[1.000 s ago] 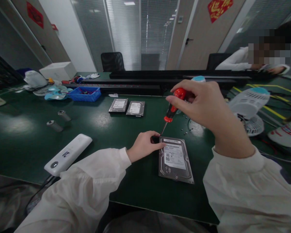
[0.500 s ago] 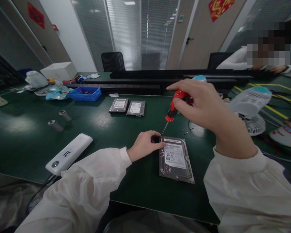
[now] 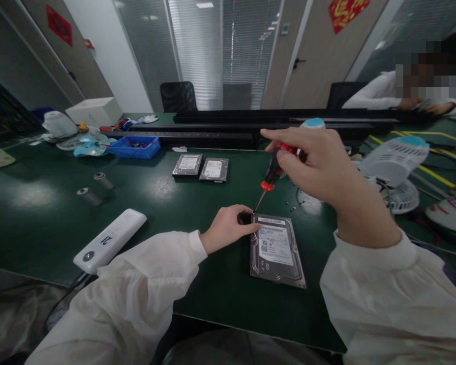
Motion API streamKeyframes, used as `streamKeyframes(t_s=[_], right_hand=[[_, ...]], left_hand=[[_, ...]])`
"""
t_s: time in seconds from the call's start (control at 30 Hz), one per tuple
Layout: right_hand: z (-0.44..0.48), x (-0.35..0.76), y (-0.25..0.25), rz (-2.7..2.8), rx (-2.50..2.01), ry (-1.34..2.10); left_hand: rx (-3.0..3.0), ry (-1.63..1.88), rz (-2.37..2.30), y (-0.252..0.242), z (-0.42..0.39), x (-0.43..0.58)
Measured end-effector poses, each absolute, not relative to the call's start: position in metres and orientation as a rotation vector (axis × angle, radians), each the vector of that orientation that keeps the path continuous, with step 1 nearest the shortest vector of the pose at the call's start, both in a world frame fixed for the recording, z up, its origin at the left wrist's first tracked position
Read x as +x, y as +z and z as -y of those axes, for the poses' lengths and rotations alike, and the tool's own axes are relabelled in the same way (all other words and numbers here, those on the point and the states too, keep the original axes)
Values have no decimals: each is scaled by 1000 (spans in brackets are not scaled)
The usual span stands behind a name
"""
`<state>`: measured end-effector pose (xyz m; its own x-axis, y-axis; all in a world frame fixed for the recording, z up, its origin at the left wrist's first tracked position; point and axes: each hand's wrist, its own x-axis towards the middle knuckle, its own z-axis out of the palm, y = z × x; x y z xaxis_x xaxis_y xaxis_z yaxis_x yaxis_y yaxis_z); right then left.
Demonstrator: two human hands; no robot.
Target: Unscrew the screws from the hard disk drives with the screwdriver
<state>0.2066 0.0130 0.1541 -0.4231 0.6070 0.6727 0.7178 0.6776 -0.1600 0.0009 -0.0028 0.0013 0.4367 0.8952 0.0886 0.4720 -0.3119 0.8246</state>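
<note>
A hard drive [image 3: 277, 248] lies label up on the green table in front of me. My left hand [image 3: 231, 225] grips its far left corner, the thumb on the top face and the fingers at the edge. In my right hand [image 3: 315, 162] is a red and black screwdriver [image 3: 272, 175], slanting down with its tip at that same corner. Whether a screw sits under the tip is too small to tell. Several tiny screws [image 3: 292, 206] lie just beyond the drive, to the right.
Two more hard drives [image 3: 214, 170] lie farther back. To the left are a white power bank [image 3: 110, 241], two metal cylinders [image 3: 89, 196] and a blue tray [image 3: 137, 147]. White fans [image 3: 395, 159] stand at right. Long black bars [image 3: 220, 139] cross the back; a person [image 3: 376, 94] sits beyond.
The screwdriver handle has turned within my right hand, now showing more black, and the fingers have shifted slightly. My left hand and the hard drive stay in place; the view moves a little.
</note>
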Motion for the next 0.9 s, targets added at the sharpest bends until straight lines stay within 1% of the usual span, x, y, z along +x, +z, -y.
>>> streamKeyframes(t_s=[0.13, 0.27, 0.5, 0.73, 0.9], right_hand=[[-10, 202, 154, 2118, -1020, -198], [-6, 202, 156, 2201, -1067, -89], [-12, 204, 152, 2218, -1156, -229], [-9, 203, 156, 2221, -1132, -55], [-8, 201, 155, 2168, -1212, -111]], left_hand=[[1940, 723, -1149, 2, 3, 1], [1950, 722, -1156, 2, 3, 1], [1960, 728, -1158, 2, 3, 1], [1962, 704, -1187, 5, 4, 2], [1961, 707, -1181, 4, 4, 2]])
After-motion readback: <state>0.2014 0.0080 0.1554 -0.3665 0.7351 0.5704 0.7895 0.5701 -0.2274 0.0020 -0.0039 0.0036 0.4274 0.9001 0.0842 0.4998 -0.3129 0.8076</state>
